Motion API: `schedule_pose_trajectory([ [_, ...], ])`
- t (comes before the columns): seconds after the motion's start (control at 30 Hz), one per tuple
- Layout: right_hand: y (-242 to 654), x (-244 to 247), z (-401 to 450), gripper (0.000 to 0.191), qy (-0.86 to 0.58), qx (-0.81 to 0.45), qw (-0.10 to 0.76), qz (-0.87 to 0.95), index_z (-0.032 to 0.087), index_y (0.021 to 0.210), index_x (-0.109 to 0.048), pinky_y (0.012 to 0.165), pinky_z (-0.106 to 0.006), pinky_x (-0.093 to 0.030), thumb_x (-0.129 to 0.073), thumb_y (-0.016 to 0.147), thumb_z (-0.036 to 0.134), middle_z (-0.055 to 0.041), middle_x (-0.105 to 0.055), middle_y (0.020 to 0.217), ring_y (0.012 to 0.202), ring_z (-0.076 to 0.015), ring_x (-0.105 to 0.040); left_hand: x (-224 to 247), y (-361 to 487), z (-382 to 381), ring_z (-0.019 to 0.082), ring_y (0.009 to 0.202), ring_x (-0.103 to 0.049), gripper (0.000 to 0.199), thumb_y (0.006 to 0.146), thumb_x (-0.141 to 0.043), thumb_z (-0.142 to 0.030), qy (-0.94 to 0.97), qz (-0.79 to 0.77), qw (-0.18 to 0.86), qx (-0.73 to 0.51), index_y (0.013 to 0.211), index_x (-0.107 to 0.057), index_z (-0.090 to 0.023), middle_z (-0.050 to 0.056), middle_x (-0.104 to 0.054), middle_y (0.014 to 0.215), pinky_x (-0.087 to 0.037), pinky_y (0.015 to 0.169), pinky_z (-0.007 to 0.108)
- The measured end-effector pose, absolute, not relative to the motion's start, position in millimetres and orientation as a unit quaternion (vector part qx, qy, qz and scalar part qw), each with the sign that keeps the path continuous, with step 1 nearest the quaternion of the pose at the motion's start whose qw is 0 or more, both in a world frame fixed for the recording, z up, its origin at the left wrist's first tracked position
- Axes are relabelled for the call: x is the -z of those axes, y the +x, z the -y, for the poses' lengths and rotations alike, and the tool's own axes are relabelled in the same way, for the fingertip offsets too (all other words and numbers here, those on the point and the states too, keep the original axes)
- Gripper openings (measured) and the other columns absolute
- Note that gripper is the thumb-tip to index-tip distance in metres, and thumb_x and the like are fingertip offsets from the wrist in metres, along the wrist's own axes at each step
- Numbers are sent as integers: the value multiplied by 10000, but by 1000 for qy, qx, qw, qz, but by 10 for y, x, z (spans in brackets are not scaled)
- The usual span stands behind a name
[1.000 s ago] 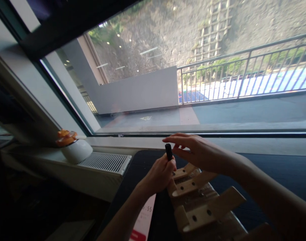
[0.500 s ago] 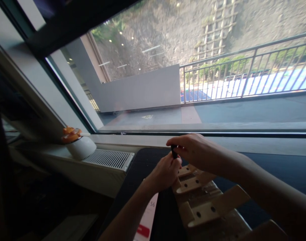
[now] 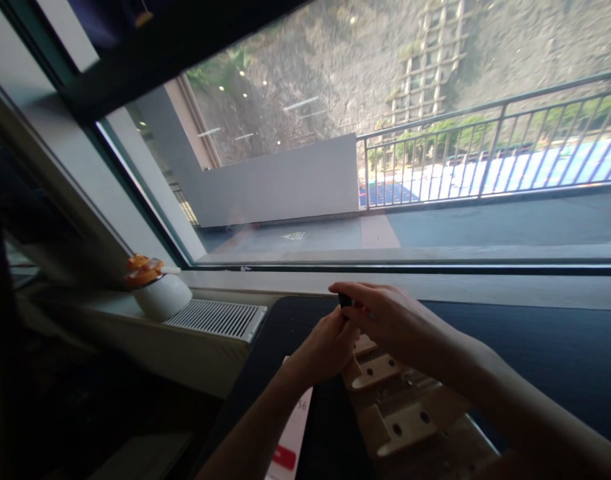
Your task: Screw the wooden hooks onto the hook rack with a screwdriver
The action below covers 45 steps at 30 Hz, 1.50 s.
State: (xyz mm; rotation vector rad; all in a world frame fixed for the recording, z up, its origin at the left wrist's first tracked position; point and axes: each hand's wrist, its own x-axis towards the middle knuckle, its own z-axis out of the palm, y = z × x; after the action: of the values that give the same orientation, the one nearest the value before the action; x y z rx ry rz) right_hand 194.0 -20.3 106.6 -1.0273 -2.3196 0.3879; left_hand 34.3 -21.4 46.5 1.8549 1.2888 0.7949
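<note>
My right hand (image 3: 385, 317) is closed on the short black handle (image 3: 344, 301) of what looks like a screwdriver, with the forefinger over its top. Just below, my left hand (image 3: 333, 343) has its fingers closed around the lower part. The tool's tip is hidden behind the hands. Under and beside them lies a long wooden board (image 3: 370, 407) with light wooden pieces set across it. One crosspiece (image 3: 405, 427) near me shows two dark round holes or screw heads; another (image 3: 378, 372) sits closer to my hands. My right forearm covers part of the board.
The board lies on a dark table (image 3: 550, 347). A phone (image 3: 293, 430) with a lit screen rests left of it, partly under my left forearm. Beyond the table run a window sill (image 3: 485, 287) and window. A white pot-like object with an orange top (image 3: 160, 293) stands by a vent grille (image 3: 218, 318).
My right hand has turned and come slightly lower over the black handle, its fingers straighter on top. The left hand stays nearly in place. The view has shifted a little.
</note>
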Motion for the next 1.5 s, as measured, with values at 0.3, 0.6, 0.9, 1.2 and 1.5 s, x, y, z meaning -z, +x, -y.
schedule_pose_trajectory([
  [0.3, 1884, -998, 297, 408, -402, -119, 275, 865, 215, 1254, -618, 689, -277, -474, -463, 890, 113, -99, -738, 1056, 901, -231, -699, -531, 313, 267, 134, 755, -469, 77, 870, -496, -193, 706, -458, 453, -293, 890, -552, -144, 9, -535, 789, -391, 657, 237],
  [0.6, 1929, -1023, 268, 326, -363, -196, 291, 864, 242, 1126, -669, 624, -229, -439, -523, 852, 140, -18, -737, 871, 669, -133, -639, -575, 155, 336, 135, 798, -468, 337, 644, -488, -83, 652, -359, 615, -262, 969, -545, -154, 4, -505, 869, -402, 700, 250],
  [0.9, 2041, -1042, 248, 287, -324, -243, 305, 862, 233, 1116, -690, 699, -233, -469, -527, 885, 181, -29, -732, 1016, 786, -138, -659, -796, 87, 372, 93, 645, -436, 165, 815, -629, -292, 709, -429, 536, -161, 875, -606, -141, -31, -513, 732, -350, 577, 211],
  [1.2, 1910, -1016, 395, 237, -307, -178, 278, 893, 285, 1057, -716, 634, -246, -461, -571, 901, 180, -19, -701, 904, 729, -152, -642, -777, 38, 387, 113, 661, -507, 183, 774, -664, -309, 740, -473, 463, -120, 751, -608, -137, -25, -548, 692, -378, 573, 211],
  [1.5, 1932, -955, 367, 281, -284, -142, 327, 890, 232, 1113, -694, 685, -258, -496, -460, 960, 207, -71, -709, 1068, 798, -159, -667, -711, 4, 344, 109, 642, -496, 185, 798, -640, -303, 739, -447, 481, -150, 817, -642, -119, -23, -556, 686, -395, 597, 227],
])
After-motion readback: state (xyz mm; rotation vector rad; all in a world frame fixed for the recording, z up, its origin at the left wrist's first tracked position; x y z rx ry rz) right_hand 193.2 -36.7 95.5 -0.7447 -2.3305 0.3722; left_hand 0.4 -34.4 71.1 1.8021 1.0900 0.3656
